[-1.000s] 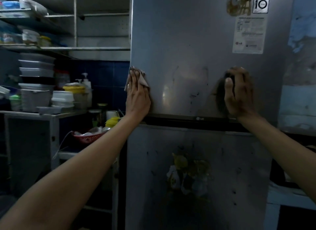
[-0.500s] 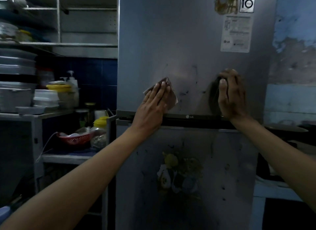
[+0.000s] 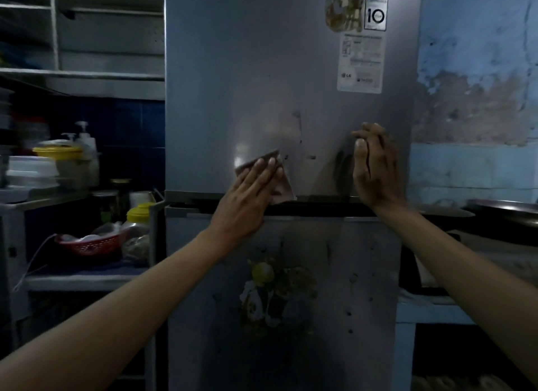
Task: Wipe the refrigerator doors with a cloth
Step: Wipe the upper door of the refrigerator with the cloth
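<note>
Your L hand flat, fingers straight & together, pressing cloth on upper door nr bottom edge. R hand flat, bracing door. Risk: cloth snags in door gap, or slips out since unpinched.

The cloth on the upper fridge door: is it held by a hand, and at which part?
The left hand presses the cloth flat with straight fingers over its left part; no hand grips it.

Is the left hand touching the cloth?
Touching. The head view shows the left hand with straight fingers pressing the cloth flat against the upper refrigerator door.
</note>
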